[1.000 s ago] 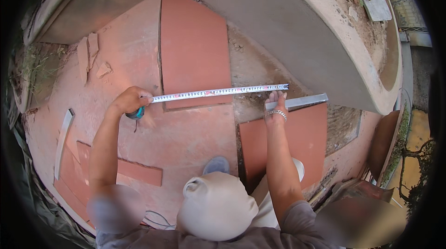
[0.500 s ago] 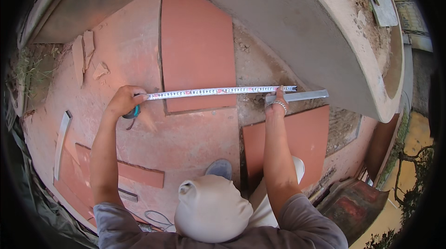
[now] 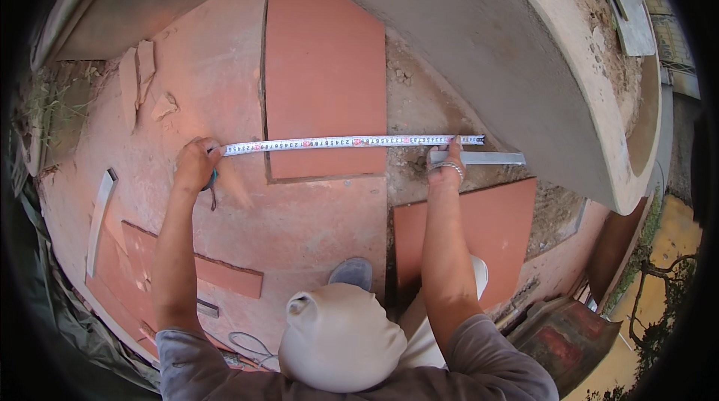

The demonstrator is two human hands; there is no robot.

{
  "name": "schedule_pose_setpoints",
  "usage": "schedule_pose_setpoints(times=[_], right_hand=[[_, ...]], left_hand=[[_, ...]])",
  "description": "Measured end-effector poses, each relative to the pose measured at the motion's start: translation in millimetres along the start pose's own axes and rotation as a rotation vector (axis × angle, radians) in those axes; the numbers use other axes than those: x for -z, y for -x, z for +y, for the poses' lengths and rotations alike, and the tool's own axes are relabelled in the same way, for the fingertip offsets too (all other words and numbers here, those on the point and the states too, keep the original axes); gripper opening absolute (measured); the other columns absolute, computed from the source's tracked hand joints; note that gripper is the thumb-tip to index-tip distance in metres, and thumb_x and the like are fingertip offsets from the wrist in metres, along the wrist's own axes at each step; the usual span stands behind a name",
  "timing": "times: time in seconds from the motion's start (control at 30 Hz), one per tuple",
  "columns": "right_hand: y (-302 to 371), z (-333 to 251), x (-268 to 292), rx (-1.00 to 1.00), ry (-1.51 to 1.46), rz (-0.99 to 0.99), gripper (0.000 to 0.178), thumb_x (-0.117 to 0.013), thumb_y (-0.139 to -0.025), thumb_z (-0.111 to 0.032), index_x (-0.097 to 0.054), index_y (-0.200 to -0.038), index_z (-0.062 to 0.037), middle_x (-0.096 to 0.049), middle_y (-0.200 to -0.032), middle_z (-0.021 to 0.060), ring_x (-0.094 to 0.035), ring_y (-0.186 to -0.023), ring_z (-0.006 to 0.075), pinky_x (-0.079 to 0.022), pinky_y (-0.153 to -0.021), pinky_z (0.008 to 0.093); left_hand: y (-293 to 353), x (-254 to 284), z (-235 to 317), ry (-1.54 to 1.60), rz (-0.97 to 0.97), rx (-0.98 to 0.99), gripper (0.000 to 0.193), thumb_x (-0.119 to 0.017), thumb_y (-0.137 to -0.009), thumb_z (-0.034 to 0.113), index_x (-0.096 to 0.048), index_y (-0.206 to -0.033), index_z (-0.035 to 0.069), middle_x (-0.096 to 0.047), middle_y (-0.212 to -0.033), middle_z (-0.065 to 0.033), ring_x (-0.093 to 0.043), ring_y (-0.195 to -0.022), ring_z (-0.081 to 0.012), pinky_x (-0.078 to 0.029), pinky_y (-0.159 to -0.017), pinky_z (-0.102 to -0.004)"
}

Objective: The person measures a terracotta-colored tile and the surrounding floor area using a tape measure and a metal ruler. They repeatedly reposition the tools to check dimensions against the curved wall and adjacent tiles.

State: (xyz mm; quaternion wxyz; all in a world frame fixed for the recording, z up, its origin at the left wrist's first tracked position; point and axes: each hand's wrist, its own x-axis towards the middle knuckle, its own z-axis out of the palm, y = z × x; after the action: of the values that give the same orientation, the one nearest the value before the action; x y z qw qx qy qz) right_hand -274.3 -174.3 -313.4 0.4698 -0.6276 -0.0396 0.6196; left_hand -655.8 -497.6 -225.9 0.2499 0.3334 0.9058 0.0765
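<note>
A tape measure's white blade (image 3: 322, 143) stretches across a large red tile (image 3: 323, 64) and past its right edge. My left hand (image 3: 195, 164) is closed on the tape measure at the left, with part of its teal case (image 3: 213, 176) showing below the fingers. At the other side my right hand (image 3: 447, 164), with a chain at the wrist, grips the blade close to its free end by the curved wall. A flat silver metal bar (image 3: 490, 158) sticks out to the right from beside this hand; whether the fingers also hold it is hidden.
A second red tile (image 3: 498, 229) lies under my right forearm. The grey curved wall (image 3: 517, 64) borders the far right. Broken tile pieces (image 3: 137, 75), another metal bar (image 3: 101, 221) and tile strips (image 3: 228, 275) lie at left. A curved roof-tile-like piece (image 3: 565, 337) stands lower right.
My left hand has shifted slightly left, and a longer stretch of blade shows between the hands. The tape case has turned partly behind the fingers. The whole view has shifted slightly.
</note>
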Motion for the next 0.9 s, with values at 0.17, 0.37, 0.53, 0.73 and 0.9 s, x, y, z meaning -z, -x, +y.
schedule_pose_setpoints(times=[0.17, 0.37, 0.53, 0.73, 0.9], right_hand=[[0, 1, -3, -0.034, 0.009, 0.011, 0.02, -0.069, -0.094, -0.014, -0.059, -0.111, -0.0111, -0.06, -0.088, -0.0011, -0.057, -0.075, 0.0113, -0.051, -0.068, 0.0298], [-12, 3, 3, -0.046, 0.019, -0.015, 0.021, -0.069, -0.094, -0.013, -0.06, -0.113, -0.0105, -0.06, -0.09, -0.0003, -0.058, -0.08, 0.0122, -0.052, -0.07, 0.0316], [-24, 7, 10, -0.058, 0.003, -0.082, 0.015, -0.073, -0.092, -0.019, -0.062, -0.101, -0.0156, -0.063, -0.087, -0.0033, -0.061, -0.079, 0.0122, -0.054, -0.07, 0.0313], [-26, 8, 12, -0.084, -0.008, -0.063, 0.022, -0.071, -0.094, -0.017, -0.058, -0.11, -0.0101, -0.059, -0.086, -0.0002, -0.057, -0.075, 0.0134, -0.051, -0.067, 0.0324], [-30, 9, 15, -0.069, -0.027, -0.11, 0.02, -0.072, -0.093, -0.016, -0.059, -0.108, -0.0127, -0.06, -0.085, -0.0016, -0.058, -0.074, 0.013, -0.051, -0.068, 0.0333]], left_hand=[[0, -4, 5, -0.013, 0.007, 0.02, 0.02, -0.071, -0.087, 0.026, -0.073, -0.093, 0.008, -0.067, -0.094, -0.0186, -0.065, -0.09, -0.038, -0.05, -0.08, -0.0455], [4, -2, 11, 0.013, 0.016, 0.012, 0.02, -0.07, -0.088, 0.027, -0.073, -0.094, 0.008, -0.068, -0.097, -0.0191, -0.065, -0.091, -0.0384, -0.05, -0.08, -0.0458], [5, 1, 15, -0.024, 0.016, 0.05, 0.02, -0.07, -0.087, 0.028, -0.073, -0.093, 0.009, -0.069, -0.092, -0.0198, -0.066, -0.088, -0.0389, -0.051, -0.079, -0.0464], [6, 0, 14, -0.022, 0.008, 0.078, 0.021, -0.07, -0.087, 0.027, -0.071, -0.091, 0.006, -0.068, -0.088, -0.0198, -0.066, -0.082, -0.0379, -0.051, -0.074, -0.0451], [8, -6, 4, -0.013, 0.093, -0.065, 0.02, -0.07, -0.087, 0.025, -0.071, -0.09, 0.005, -0.067, -0.086, -0.0194, -0.065, -0.081, -0.0382, -0.051, -0.073, -0.0448]])
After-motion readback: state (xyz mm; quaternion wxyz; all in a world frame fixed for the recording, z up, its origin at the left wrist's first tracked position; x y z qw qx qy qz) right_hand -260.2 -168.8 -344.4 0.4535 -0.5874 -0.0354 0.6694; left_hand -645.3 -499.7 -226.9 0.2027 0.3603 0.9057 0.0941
